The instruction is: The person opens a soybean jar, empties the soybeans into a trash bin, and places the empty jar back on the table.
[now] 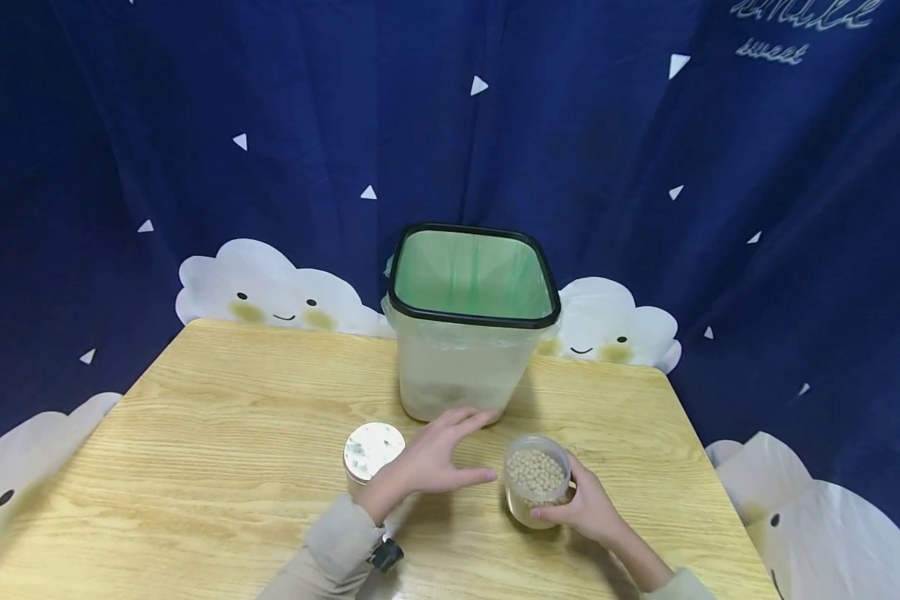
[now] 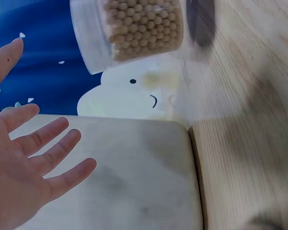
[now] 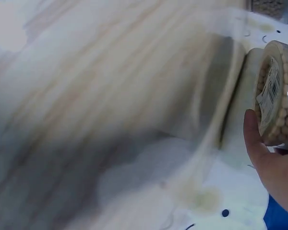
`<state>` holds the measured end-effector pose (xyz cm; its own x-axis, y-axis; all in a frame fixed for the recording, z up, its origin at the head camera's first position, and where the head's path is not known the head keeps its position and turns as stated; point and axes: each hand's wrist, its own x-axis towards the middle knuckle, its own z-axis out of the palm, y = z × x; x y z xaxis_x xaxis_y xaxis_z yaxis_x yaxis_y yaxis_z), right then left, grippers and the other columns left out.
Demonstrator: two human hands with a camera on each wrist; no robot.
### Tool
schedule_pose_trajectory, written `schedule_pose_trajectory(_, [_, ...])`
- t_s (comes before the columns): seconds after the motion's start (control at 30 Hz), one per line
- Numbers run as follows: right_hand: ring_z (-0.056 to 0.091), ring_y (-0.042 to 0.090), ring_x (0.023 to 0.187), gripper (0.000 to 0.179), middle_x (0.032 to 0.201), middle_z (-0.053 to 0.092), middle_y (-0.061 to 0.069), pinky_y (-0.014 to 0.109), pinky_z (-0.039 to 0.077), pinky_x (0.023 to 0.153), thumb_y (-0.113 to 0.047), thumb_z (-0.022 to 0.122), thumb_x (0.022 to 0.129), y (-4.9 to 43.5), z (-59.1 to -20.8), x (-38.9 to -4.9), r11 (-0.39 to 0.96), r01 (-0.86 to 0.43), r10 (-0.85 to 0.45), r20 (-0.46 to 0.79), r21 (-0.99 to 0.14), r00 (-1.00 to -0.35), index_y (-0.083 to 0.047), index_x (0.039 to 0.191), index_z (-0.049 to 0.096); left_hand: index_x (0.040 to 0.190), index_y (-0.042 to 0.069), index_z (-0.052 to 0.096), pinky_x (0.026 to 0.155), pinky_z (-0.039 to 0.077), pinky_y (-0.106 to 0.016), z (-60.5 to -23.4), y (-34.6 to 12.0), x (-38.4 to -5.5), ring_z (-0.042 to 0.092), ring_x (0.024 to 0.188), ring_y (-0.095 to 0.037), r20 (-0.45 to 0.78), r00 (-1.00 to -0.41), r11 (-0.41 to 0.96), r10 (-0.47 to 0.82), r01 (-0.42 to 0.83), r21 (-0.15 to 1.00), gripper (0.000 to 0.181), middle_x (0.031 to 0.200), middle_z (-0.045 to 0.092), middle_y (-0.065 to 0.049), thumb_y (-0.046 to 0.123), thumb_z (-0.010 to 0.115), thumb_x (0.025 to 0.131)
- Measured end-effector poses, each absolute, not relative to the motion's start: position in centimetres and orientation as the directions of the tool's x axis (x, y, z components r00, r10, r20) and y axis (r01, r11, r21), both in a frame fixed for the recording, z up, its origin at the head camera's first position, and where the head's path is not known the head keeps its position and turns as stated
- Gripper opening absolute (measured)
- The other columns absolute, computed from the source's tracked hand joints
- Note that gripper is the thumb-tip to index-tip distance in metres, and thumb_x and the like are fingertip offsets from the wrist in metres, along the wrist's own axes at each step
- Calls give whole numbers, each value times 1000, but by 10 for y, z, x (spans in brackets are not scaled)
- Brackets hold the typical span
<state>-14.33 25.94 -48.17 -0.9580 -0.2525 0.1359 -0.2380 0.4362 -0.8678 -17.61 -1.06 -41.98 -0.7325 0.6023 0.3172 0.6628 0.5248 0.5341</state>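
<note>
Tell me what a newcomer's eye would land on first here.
Probably the black-rimmed bin, green inside, near the far edge of the table, before a dark blue curtain. Then the jar of pale balls gripped by the right hand, nearer the camera. The left hand is open, left of the jar.

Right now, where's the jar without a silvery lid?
In the head view, the jar is right of centre, in the right hand, before the bin.
</note>
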Motion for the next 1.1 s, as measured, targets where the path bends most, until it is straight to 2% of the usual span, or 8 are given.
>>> schedule_pose_trajectory(0.13, [50,26,104,87,120,52,12,33,48,81,-16,86,58,257,-474,-140,434,-304,-292,187,-848,-938,-5,132,41,142,23,33,96,37,-45,-416,-1,-177,38,125,-25,318,-706,480,633,680,555,78,139,37,-9,50,65,77])
schedule_pose_trajectory(0.33, [53,21,100,86,117,53,10,31,49,77,-15,86,57,251,-461,-135,430,-347,-332,211,-834,-919,-7,131,41,143,23,29,101,32,-40,-415,13,-181,32,129,-20,340,-610,345,716,732,587,84,144,30,-3,44,72,74])
schedule_pose_trajectory(0.5, [54,24,98,87,116,53,10,30,50,76,-21,86,56,249,-459,-134,450,-354,-337,211,-820,-918,-8,130,41,143,20,31,101,32,-37,-414,18,-181,34,128,-20,320,-550,281,772,746,604,86,144,31,-5,41,75,72])
schedule_pose_trajectory(0.73, [54,19,94,89,112,54,2,32,48,75,-26,86,52,244,-455,-132,551,-412,-349,248,-726,-904,-6,128,45,139,15,38,99,34,-37,-414,21,-181,39,125,-20,296,-506,285,810,781,556,84,139,38,-8,41,76,69])
schedule_pose_trajectory(0.87, [55,16,91,89,109,56,-1,32,49,74,-23,86,48,242,-454,-131,556,-439,-359,273,-706,-893,-7,127,47,137,16,42,96,36,-34,-415,22,-180,43,119,-17,307,-482,280,820,807,519,81,134,44,-6,43,76,68])
schedule_pose_trajectory(1.1, [57,12,87,89,105,59,-2,29,50,71,-24,86,48,240,-450,-129,585,-468,-377,289,-662,-880,-6,126,46,134,16,46,93,38,-27,-419,23,-178,47,112,-14,344,-494,281,799,811,513,82,126,49,-4,39,80,63])
